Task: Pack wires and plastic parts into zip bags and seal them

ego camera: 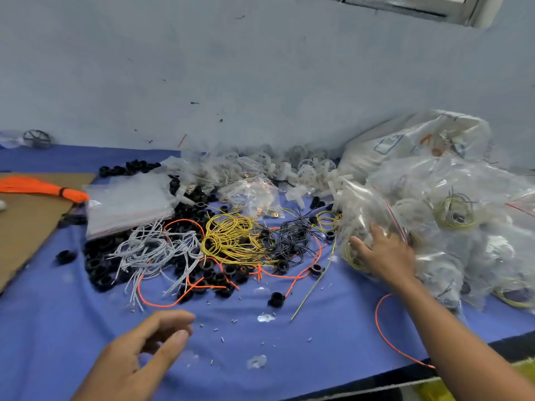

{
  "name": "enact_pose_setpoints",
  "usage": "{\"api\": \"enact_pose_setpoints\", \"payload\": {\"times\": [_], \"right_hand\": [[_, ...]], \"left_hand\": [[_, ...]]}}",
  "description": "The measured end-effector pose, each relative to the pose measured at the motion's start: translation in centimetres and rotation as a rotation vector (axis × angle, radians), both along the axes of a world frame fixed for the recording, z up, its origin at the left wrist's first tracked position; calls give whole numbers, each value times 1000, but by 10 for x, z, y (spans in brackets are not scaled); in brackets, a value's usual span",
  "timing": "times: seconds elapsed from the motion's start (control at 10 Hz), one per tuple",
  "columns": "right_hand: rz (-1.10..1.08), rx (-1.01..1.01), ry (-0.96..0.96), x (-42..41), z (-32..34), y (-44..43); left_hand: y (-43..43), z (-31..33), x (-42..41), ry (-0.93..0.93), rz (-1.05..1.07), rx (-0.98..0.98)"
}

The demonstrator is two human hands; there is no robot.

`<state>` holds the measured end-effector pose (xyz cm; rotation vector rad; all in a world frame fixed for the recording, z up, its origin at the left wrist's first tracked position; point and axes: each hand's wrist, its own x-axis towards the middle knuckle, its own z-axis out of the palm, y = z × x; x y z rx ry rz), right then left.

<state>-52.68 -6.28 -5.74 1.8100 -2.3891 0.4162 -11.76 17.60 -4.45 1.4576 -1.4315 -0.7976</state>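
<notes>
We see a bench (333,328) under a blue cloth, set against a pale wall. At its right edge rises a heap of filled zip bags (463,227), clear, crumpled and shiny, with coils of yellow wire and pale parts showing through. Behind the heap, in the far right corner, leans a white sack (417,140).

A cardboard sheet (26,227) lies flat along the left edge. Just right of it sits a stack of empty zip bags (127,206), flat and frosted, its long side running from the far edge toward the near edge.

The right hand (382,253) lies on the nearest filled bag (367,215) at the heap's left foot, fingers straight and spread apart. That bag's red seal strip slants from far left to near right. The left hand (139,351) hovers by the near edge, fingers loosely curled with a gap to the thumb, holding nothing.

In the middle of the bench we find three tangles side by side: grey wires (150,250), looped yellow wires (228,238) and thin black wires (292,241).

An orange wire bundle (37,188), tied with a dark band, rests on the cardboard, its long axis left to right.

White plastic parts (307,169) crowd the far edge. Black plastic rings (98,267) are scattered under and around the tangles.
</notes>
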Motion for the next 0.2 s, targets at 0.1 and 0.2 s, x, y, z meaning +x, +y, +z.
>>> {"api": "enact_pose_setpoints", "payload": {"times": [0.1,0.2], "right_hand": [[125,-25,-212,-2,8,13],[176,-226,-278,-8,19,38]], "left_hand": [[14,5,17,-11,94,-66],[28,18,42,-45,286,-154]]}}
